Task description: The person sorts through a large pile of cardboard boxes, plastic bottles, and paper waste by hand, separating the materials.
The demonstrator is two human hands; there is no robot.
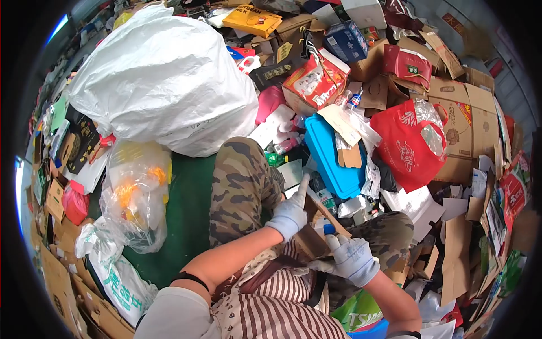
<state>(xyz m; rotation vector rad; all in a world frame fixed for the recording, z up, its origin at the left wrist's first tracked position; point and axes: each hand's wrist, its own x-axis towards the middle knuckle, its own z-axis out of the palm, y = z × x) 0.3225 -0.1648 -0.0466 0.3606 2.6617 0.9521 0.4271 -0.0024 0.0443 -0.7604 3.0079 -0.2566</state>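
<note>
My left hand (289, 216), in a pale work glove, is beside the near-left side of an open cardboard box (311, 242) between my legs. One finger points up and away; the others are partly hidden. At the box's right side is my right hand (354, 261), also gloved, with thumb and fingers apart. Nothing shows in its grasp. A small blue-and-white item (324, 227) is visible in or behind the box. Beyond my hands, a blue plastic lid or bin (334, 158) lies tilted, with cardboard scraps (340, 125) on top.
A large white sack (164, 79) stands at upper left. Below it are a clear bag with orange items (138, 195) and a white-and-green bag (116, 271). To the right lie a red bag (409, 144) and flattened cardboard (468, 118). A green bag (358, 311) is near my right forearm.
</note>
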